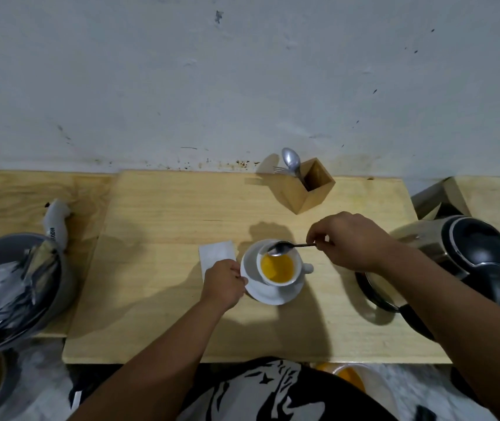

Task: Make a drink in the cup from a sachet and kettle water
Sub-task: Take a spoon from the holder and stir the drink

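Observation:
A white cup (296, 277) filled with orange liquid (276, 268) stands on a white saucer (268, 294) in the middle of the wooden board. My left hand (223, 284) grips the saucer's left rim. My right hand (347, 240) pinches the handle of a metal spoon (282, 247), whose bowl hovers over the cup's far rim. A white sachet (217, 256) lies flat just left of the saucer, partly under my left hand. The black and steel kettle (467, 253) sits on its base at the right.
A wooden holder (306, 189) with a spoon and fork stands at the back near the wall. A grey bowl (15, 287) full of dark packets sits at the left, a white object (56, 221) behind it. The board's front edge (242, 358) runs near my body.

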